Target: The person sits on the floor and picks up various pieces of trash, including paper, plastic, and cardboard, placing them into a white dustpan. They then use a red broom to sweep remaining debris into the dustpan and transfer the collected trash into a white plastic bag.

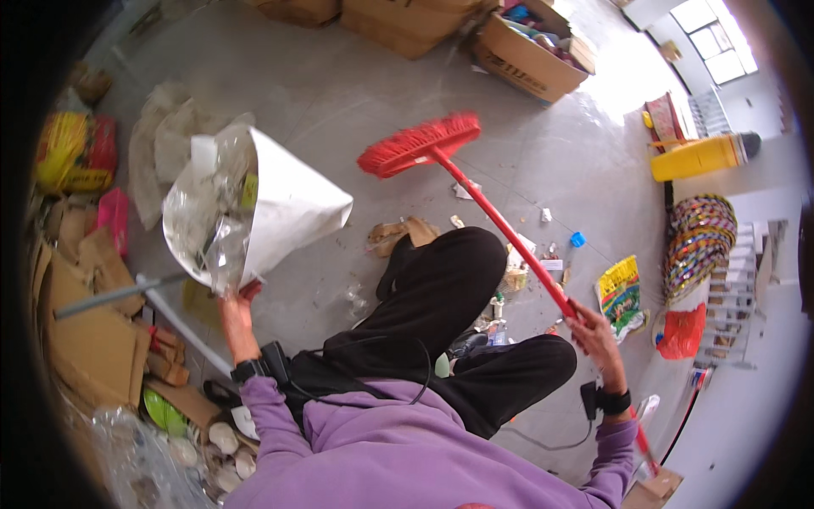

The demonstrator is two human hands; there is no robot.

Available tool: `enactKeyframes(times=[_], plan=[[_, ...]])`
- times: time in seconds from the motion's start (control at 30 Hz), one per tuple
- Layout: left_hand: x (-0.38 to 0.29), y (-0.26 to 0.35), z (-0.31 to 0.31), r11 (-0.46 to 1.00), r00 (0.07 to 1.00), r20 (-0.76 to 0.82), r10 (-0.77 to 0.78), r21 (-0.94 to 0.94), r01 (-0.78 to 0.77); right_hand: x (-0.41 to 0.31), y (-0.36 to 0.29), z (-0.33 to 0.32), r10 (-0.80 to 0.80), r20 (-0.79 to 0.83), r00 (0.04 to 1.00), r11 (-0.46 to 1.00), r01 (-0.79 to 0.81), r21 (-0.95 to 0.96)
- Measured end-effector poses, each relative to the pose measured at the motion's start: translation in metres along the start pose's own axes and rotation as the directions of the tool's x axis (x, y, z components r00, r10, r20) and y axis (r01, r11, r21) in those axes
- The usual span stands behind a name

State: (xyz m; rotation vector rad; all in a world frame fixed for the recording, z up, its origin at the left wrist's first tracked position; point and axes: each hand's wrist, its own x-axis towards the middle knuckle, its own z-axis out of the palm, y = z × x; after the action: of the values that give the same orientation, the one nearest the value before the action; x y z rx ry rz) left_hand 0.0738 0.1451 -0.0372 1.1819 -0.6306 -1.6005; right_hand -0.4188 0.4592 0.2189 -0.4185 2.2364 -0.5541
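Observation:
My left hand grips the lower rim of a white cone-shaped container, tilted on its side and filled with clear plastic wrappers and other waste. In my right hand is the red handle of a broom. Its red bristle head is up ahead of my knees, with the bristles facing away from me; whether it touches the floor I cannot tell. Scraps, a blue cap and a crumpled brown paper piece lie on the grey floor around my legs.
Cardboard boxes stand at the top. Flattened cardboard, grey pipes and a clear plastic bag crowd the left. A yellow printed bag, a red bag, stacked striped hoops and a yellow cylinder are at the right.

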Motion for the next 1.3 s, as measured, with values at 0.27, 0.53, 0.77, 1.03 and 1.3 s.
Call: enactKeyframes(times=[0.27, 0.53, 0.77, 1.03, 1.3], plan=[[-0.006, 0.056, 0.030, 0.972, 0.973, 0.018, 0.229, -0.052, -0.228, 0.063, -0.109, -0.001, -0.187, 0.380, 0.906, 0.858, 0.339, -0.385], [-0.021, 0.074, 0.037, 0.980, 0.979, 0.045, 0.199, 0.015, -0.200, 0.109, -0.163, 0.097, -0.430, 0.636, 0.641, 0.242, 0.760, -0.603], [-0.028, 0.053, 0.034, 0.994, 0.991, 0.083, 0.103, -0.030, -0.101, 0.109, -0.160, 0.185, -0.404, 0.720, 0.564, 0.467, 0.804, -0.368], [-0.025, 0.044, 0.023, 0.994, 0.992, 0.073, 0.105, 0.022, -0.107, 0.082, -0.174, 0.106, -0.446, 0.541, 0.713, 0.369, 0.697, -0.614], [-0.032, 0.048, 0.026, 0.986, 0.986, 0.035, 0.165, 0.006, -0.165, 0.062, -0.154, 0.016, -0.449, 0.243, 0.860, 0.418, 0.443, -0.793]])
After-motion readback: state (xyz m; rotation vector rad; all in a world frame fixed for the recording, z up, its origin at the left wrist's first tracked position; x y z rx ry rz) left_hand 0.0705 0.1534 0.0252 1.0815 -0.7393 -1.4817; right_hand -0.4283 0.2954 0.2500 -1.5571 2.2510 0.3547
